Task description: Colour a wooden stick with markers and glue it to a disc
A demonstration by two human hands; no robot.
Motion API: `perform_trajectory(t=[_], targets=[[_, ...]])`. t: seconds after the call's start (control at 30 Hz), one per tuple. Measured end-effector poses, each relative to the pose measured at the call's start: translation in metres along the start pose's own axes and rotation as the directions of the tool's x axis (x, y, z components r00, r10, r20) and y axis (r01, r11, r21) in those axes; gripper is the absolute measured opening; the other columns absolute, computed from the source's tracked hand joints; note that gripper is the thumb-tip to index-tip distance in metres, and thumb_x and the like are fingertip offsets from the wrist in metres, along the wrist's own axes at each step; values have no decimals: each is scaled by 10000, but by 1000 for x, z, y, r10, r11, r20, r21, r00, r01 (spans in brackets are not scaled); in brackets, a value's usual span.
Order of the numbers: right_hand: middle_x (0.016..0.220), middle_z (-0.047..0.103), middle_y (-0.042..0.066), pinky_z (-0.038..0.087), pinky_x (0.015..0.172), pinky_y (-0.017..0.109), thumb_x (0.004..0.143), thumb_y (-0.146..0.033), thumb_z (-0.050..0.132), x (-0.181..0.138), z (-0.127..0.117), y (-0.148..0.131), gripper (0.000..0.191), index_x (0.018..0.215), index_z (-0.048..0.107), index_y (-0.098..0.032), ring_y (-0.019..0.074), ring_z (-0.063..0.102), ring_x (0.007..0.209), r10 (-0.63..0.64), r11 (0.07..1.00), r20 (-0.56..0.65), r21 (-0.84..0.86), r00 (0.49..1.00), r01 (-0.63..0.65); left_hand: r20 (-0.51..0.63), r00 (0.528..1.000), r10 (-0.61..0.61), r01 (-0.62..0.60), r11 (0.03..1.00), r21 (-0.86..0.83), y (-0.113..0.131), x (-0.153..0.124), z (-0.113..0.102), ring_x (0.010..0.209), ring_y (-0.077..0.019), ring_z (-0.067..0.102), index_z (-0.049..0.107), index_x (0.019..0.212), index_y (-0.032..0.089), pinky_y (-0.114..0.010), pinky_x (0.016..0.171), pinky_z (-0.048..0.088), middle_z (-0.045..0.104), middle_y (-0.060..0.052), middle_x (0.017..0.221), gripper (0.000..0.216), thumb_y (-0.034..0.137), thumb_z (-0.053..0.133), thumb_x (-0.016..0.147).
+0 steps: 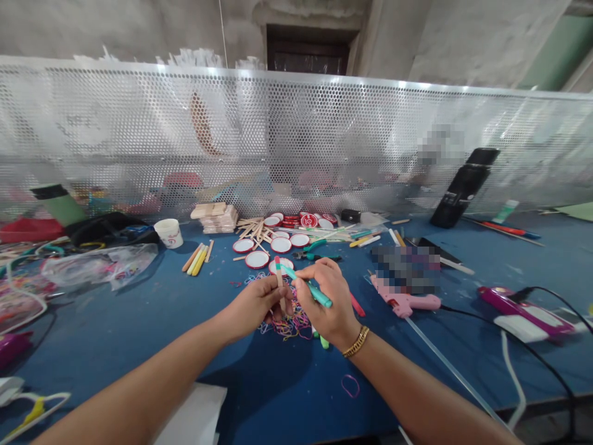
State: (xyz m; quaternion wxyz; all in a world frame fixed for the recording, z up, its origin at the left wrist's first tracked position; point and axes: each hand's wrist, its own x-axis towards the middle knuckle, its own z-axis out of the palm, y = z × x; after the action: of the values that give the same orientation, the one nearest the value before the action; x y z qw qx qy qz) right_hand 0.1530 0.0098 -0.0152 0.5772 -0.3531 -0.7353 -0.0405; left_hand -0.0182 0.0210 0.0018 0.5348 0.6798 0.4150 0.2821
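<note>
The stick is pinched in the left hand, the marker in the right hand, fingers closed; the stick's tip is coloured red and green, visible wood below uncoloured.

Stick: lower part partly covered by your left hand. Teal marker: mid-barrel hidden by your right hand. Rubber bands: heap partly masked by your hands. White sheet: cut by bottom edge. Cup: print too small to read.
</note>
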Motion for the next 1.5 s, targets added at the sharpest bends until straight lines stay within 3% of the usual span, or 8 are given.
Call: perform_trajectory(t=[0.93,1.5], targets=[[755,684,11,449,843,404,888,-184,546,0,-1,0,73,842,593,-215,166,623,697,-15,1000,33,16,999,14,5,1000,5,-6,999,37,-4,1,-2,564,-106,548,549,830,181,-224,487,370,655,-30,775,310,471,487,918],[757,686,9,451,848,401,888,-188,547,1,0,-1,70,843,590,-220,165,624,700,-18,1000,20,15,1000,18,0,1000,21,-21,1000,16,-1,-1,0,547,-110,538,574,774,178,-224,474,369,642,-34,734,374,535,536,877]])
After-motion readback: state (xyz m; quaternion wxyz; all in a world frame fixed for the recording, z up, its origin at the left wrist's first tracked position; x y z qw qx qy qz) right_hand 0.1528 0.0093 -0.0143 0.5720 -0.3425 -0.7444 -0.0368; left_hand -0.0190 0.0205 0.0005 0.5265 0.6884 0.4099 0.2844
